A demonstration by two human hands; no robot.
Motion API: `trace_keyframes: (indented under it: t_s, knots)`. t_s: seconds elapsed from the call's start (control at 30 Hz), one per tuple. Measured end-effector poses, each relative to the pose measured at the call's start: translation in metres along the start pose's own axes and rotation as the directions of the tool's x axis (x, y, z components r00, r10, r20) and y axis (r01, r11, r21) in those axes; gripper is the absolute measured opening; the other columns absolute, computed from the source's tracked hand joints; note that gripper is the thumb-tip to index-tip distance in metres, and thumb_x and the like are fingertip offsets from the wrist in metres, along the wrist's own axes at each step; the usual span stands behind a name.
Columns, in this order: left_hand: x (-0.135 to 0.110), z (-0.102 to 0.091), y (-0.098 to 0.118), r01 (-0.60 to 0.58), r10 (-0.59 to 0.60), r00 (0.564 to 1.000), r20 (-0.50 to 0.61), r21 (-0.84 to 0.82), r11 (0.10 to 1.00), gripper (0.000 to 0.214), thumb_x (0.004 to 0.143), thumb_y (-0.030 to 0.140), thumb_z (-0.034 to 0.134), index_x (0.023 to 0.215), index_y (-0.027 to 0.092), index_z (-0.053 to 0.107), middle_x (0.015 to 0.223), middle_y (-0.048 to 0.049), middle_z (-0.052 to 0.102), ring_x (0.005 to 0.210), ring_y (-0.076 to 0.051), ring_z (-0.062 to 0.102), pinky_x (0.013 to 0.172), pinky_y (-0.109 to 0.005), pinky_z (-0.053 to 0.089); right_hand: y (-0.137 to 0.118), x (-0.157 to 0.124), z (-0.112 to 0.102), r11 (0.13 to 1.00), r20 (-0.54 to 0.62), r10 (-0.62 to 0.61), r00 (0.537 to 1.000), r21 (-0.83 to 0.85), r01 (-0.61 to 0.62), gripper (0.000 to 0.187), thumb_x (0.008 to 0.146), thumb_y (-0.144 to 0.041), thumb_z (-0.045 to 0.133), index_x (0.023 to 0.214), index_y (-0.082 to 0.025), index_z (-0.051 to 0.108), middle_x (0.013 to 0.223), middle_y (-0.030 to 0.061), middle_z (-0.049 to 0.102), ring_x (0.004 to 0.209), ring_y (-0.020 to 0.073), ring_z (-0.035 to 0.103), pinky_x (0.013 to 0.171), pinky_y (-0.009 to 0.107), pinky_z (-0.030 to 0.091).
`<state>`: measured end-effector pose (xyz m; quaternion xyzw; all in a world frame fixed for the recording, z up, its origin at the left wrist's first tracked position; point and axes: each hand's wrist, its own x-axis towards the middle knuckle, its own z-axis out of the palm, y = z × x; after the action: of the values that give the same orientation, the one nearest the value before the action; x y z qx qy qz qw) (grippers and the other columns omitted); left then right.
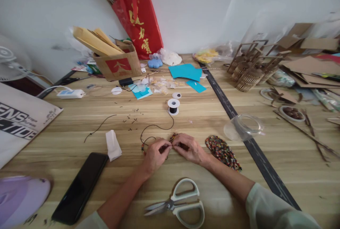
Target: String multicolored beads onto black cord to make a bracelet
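My left hand [156,155] and my right hand [191,148] meet tip to tip, each in a pinch on a beaded cord [173,137]. Small dark and coloured beads show behind the right fingers and just left of the left hand; the exact spot between the fingertips is too small to make out. Thin black cord [159,126] runs in a loop from the left hand to a white spool [173,107] wound with black. Right of my right hand lies a heap of multicoloured bead strands [222,151]. Scissors with pale handles [174,206] rest nearer me, blades partly apart.
A black phone [81,186], a folded white paper [113,145] and a purple iron-like object [22,199] are at left. Clear plastic lids [244,128] sit at right. Behind stand a cardboard box [118,62], a red bag [143,20] and small wooden baskets [247,73].
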<state>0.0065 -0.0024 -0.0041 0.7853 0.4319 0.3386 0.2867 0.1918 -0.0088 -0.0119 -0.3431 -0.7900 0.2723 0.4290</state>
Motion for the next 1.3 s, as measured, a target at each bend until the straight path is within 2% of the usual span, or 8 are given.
trace_keyframes:
  t_s: [0.3,0.57,0.77,1.07,1.3]
  knots:
    - [0.0004,-0.0004,0.0006,-0.005,0.005,1.0,0.004,-0.003,1.0,0.01,0.079,0.013,0.059,0.074,0.017,0.066,0.069,-0.0029,0.066,0.066,-0.014,0.061,0.063,-0.023,0.048,0.0005,-0.0007,0.0003,1.0,-0.002,0.016,1.0,-0.007,-0.016,0.01,0.091,-0.024,0.053,0.089,-0.017,0.06,0.08,0.007,0.064,0.076,0.017,0.06,0.07,0.028,0.049]
    - [-0.0002,0.0006,0.0009,0.066,-0.067,0.997,-0.022,-0.058,0.996,0.005,0.076,0.013,0.061,0.077,0.017,0.065,0.069,-0.0012,0.066,0.062,-0.013,0.06,0.062,-0.021,0.049,-0.0002,0.0003,0.0002,1.0,-0.007,0.008,1.0,-0.01,-0.008,0.011,0.091,-0.025,0.053,0.087,-0.018,0.059,0.08,0.0071,0.063,0.075,0.0172,0.059,0.069,0.029,0.049]
    - [0.0009,-0.0026,0.0047,0.06,-0.06,0.998,-0.007,-0.032,0.998,0.008,0.076,0.012,0.061,0.07,0.017,0.065,0.066,-0.0015,0.066,0.06,-0.012,0.058,0.061,-0.022,0.048,0.0009,-0.0004,0.0004,1.0,-0.004,0.009,1.0,-0.007,-0.009,0.011,0.092,-0.026,0.053,0.088,-0.018,0.06,0.081,0.0075,0.064,0.077,0.0176,0.059,0.07,0.029,0.049]
    - [0.0013,-0.0037,0.0039,0.005,-0.004,1.0,0.001,-0.047,0.999,0.012,0.076,0.009,0.058,0.075,0.016,0.067,0.068,-0.0028,0.066,0.062,-0.013,0.06,0.061,-0.022,0.048,0.0002,-0.0001,0.0003,1.0,-0.013,0.01,1.0,-0.004,-0.01,0.011,0.092,-0.026,0.053,0.088,-0.018,0.06,0.079,0.0065,0.063,0.075,0.017,0.059,0.068,0.028,0.049]
    - [0.0004,-0.0023,0.0033,0.037,-0.038,0.999,-0.007,-0.073,0.997,0.01,0.078,0.01,0.058,0.079,0.016,0.066,0.073,-0.0033,0.068,0.064,-0.013,0.063,0.064,-0.022,0.051,0.0022,-0.002,0.0019,0.999,-0.021,0.039,0.999,-0.01,-0.04,0.006,0.09,-0.021,0.056,0.089,-0.017,0.06,0.08,0.0058,0.063,0.076,0.0161,0.059,0.068,0.027,0.048]
